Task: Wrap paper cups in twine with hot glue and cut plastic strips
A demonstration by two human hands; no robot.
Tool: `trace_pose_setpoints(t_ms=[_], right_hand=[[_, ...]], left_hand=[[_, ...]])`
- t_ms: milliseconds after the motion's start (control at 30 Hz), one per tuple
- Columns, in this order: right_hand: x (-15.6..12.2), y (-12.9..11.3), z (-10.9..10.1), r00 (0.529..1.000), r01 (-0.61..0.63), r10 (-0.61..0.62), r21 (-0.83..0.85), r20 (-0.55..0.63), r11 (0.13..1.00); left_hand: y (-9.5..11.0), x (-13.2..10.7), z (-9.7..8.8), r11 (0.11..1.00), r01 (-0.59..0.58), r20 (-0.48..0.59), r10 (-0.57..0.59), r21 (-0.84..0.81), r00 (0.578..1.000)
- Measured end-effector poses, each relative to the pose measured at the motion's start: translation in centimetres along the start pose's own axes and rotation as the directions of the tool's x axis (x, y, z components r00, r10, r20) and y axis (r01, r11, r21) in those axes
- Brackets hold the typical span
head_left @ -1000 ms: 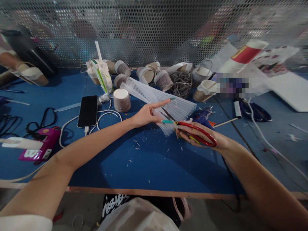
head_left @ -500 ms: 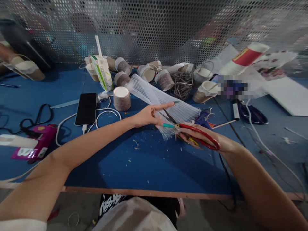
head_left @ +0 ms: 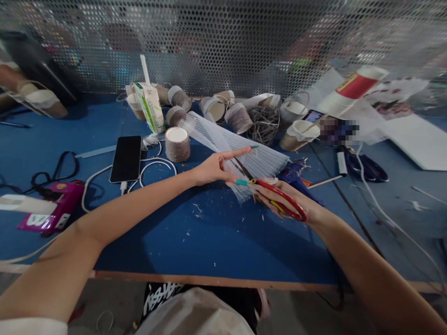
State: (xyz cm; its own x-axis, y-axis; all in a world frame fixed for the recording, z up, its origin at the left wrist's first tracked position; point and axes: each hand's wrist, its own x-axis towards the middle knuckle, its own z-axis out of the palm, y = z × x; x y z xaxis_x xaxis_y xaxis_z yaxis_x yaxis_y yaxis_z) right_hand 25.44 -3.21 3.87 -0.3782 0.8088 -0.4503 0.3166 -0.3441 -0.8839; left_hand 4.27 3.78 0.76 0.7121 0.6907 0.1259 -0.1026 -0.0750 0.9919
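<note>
My right hand (head_left: 275,197) is wrapped round the red handles of a pair of scissors (head_left: 284,200). The dark blades point up and left, between the thumb and index finger of my left hand (head_left: 216,168). That hand has its index finger stretched out over a fan of thin, translucent white strips (head_left: 240,139), its thumb lying nearer me. Long teal nails show on both fingers. The strips seem to be gripped between that thumb and finger, and some ends hang below the thumb. The exact cut point is hidden by my fingers.
Behind the strips lie several twine-wrapped cups (head_left: 238,117) and a grey twine tangle (head_left: 264,122). To the left are a phone (head_left: 125,159), a drink carton (head_left: 150,107), white cables and a purple device (head_left: 57,204). Blue-handled scissors (head_left: 372,167) lie right.
The scissors and my right hand have shifted slightly left, towards my left hand. The blades look closer together than before. My left hand has stayed nearly still.
</note>
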Motion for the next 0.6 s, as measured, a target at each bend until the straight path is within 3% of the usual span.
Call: trace_pose_setpoints(t_ms=[233,400,600], right_hand=[[-0.14,-0.21,0.82,0.996,0.013,-0.006,0.066,-0.094,0.998],[0.21,0.25,0.57,0.998,0.003,0.001,0.076,-0.063,0.997],[0.25,0.53,0.69,0.993,-0.004,0.015,0.091,-0.115,0.996]], left_hand=[[-0.27,0.10,-0.18,1.000,-0.023,0.004,0.023,-0.012,1.000],[-0.26,0.11,-0.30,1.000,-0.014,0.027,0.014,-0.026,1.000],[-0.14,0.03,-0.27,1.000,0.003,0.031,-0.002,-0.028,1.000]])
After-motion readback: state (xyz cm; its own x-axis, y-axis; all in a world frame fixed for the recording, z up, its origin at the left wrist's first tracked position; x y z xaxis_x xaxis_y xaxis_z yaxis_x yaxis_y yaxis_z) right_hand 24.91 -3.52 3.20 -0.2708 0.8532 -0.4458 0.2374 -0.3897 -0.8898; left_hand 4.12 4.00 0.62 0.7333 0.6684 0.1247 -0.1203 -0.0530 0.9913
